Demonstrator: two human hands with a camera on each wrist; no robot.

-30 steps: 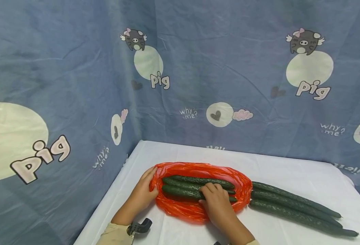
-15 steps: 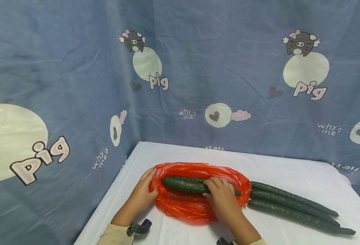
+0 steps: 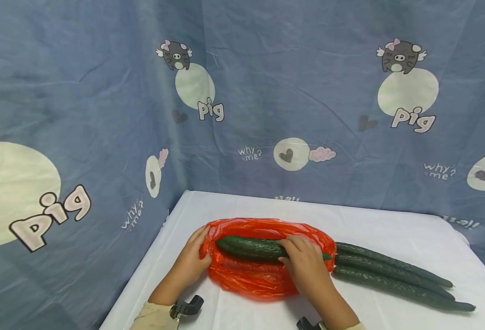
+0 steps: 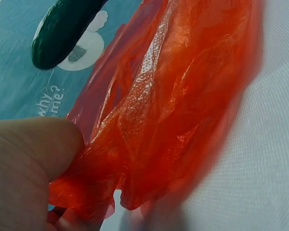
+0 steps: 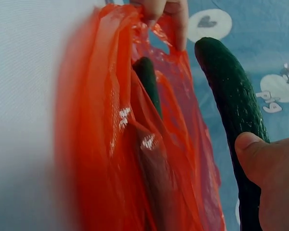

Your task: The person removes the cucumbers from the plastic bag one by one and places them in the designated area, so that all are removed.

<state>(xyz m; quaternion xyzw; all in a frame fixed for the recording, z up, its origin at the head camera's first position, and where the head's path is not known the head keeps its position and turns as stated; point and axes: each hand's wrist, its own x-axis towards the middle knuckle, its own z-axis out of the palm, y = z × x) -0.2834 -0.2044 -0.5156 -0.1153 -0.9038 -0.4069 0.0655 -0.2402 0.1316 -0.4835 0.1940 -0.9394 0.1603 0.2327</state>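
An open red plastic bag (image 3: 248,283) lies on the white table. My left hand (image 3: 190,262) pinches the left edge of its mouth; in the left wrist view the thumb (image 4: 43,144) presses on the film. With my right hand (image 3: 308,266) I grip a dark green cucumber (image 3: 246,247) near its right end. The right wrist view shows this held cucumber (image 5: 226,86) raised above the bag, apart from it. Deeper in the bag another cucumber (image 5: 148,82) shows its tip; the rest is hidden by the film.
Several long cucumbers (image 3: 395,268) lie side by side right of the bag, their left ends against it. Blue printed cloth (image 3: 329,105) hangs behind and at the left of the table (image 3: 370,224).
My right hand has lifted one cucumber from those inside the bag and shifted slightly right with it. The left hand keeps its hold on the bag's edge.
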